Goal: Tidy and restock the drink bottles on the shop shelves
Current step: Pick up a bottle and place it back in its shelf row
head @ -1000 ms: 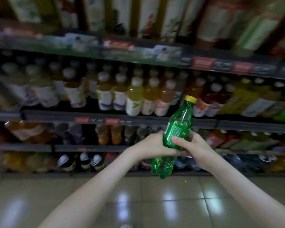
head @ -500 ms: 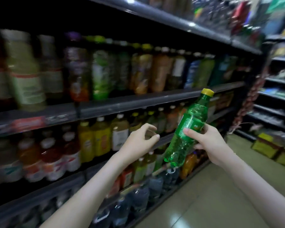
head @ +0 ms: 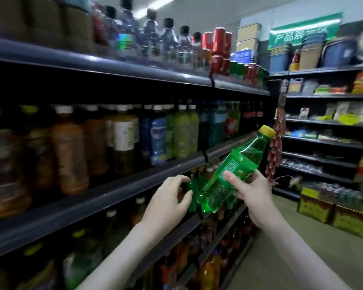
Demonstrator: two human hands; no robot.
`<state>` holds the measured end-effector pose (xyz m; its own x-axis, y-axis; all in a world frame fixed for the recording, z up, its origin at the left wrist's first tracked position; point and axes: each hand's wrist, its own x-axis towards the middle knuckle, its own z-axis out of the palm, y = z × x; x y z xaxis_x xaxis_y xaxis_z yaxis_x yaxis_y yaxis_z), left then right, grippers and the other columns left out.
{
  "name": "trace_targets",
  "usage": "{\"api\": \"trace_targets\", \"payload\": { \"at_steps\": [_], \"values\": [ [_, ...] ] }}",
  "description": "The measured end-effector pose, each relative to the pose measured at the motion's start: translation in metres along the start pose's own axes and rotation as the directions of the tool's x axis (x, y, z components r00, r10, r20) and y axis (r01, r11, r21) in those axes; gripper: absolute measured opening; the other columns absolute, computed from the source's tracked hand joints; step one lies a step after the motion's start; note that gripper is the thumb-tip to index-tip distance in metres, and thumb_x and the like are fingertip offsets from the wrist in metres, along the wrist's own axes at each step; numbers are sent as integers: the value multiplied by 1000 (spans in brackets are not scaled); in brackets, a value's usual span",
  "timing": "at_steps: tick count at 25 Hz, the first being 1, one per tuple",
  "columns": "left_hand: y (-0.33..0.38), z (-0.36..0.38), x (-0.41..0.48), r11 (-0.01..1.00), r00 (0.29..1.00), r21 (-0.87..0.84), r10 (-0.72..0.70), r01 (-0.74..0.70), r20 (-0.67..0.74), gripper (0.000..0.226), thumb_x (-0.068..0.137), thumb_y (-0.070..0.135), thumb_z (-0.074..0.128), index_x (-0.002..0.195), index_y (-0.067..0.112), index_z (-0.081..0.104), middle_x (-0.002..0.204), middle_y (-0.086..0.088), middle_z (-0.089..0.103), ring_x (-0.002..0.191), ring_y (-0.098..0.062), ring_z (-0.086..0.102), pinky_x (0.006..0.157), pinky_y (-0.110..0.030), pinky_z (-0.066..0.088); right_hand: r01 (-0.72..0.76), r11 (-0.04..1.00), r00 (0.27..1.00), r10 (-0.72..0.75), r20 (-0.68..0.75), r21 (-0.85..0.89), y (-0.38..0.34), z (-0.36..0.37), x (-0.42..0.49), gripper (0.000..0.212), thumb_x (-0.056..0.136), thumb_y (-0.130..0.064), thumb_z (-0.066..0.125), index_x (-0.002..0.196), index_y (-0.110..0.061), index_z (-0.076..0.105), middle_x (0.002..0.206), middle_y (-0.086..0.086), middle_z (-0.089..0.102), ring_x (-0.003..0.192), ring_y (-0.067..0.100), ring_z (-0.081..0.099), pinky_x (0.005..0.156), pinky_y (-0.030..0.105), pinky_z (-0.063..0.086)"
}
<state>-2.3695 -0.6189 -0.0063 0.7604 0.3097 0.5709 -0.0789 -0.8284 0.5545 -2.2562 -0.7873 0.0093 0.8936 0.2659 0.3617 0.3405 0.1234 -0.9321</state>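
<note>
My right hand (head: 249,191) grips a green soda bottle (head: 233,170) with a yellow cap around its labelled middle, tilted with the cap up and to the right. My left hand (head: 168,199) hovers just left of the bottle's base with loosely curled fingers and holds nothing. Both hands are in front of the dark shelf rail (head: 134,185) of the drinks rack. Behind the held bottle, another green bottle (head: 194,185) stands on the shelf below that rail.
Rows of tea, juice and blue sports bottles (head: 158,141) fill the shelf above my hands. Clear bottles and red cans (head: 218,49) stand on the top shelf. Snack shelves (head: 323,122) and yellow crates (head: 331,210) line the aisle's far end. Tiled floor lies to the right.
My view has swung up and right along the aisle. The left hand, which let go of the bottle a second ago, stays beside its base. My right hand still holds the bottle.
</note>
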Motion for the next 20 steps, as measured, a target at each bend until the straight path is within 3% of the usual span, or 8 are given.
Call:
{"api": "trace_targets", "payload": {
  "at_steps": [3,6,7,13,17,20],
  "values": [
    [7,75,97,998,998,-29,63,-64,-17,28,92,27,57,120,29,55,116,13,54,105,-5,54,91,-24,44,-10,997,998,15,-59,80,28,-43,89,54,59,-37,79,108,-19,64,100,-3,73,92,13,70,84,40,55],
    [25,153,186,994,995,-44,100,-100,-4,32,94,29,54,125,32,50,121,17,50,98,10,45,76,0,35,40,997,990,-31,-139,63,50,-101,174,38,69,-24,78,104,-18,64,96,-2,73,87,11,70,71,26,54],
    [30,177,209,993,993,-38,115,-115,0,33,95,30,52,128,33,48,123,17,48,96,11,43,72,1,33,49,998,987,-41,-158,46,59,-121,200,38,69,-27,77,104,-19,64,96,-3,73,88,12,70,70,26,52],
    [40,324,348,996,989,43,86,-82,-118,40,96,33,49,136,30,42,131,10,45,98,-4,52,76,-19,41,80,997,985,-78,-152,6,129,-225,375,65,54,-50,78,111,-22,63,104,-4,72,98,16,67,94,48,50],
    [27,387,428,992,976,123,-4,31,-219,48,96,32,49,142,30,35,136,9,42,103,-11,56,73,-21,44,113,991,992,-109,-59,76,163,-250,492,41,70,-29,78,106,-21,63,104,-1,72,98,17,68,97,47,49],
    [8,420,483,975,954,189,-61,120,-294,55,96,31,49,146,32,26,142,3,36,107,-16,55,72,-19,42,166,976,986,-167,-6,143,184,-238,576,37,75,-20,77,109,-20,63,104,0,72,99,16,68,95,43,51]
  ]
}}
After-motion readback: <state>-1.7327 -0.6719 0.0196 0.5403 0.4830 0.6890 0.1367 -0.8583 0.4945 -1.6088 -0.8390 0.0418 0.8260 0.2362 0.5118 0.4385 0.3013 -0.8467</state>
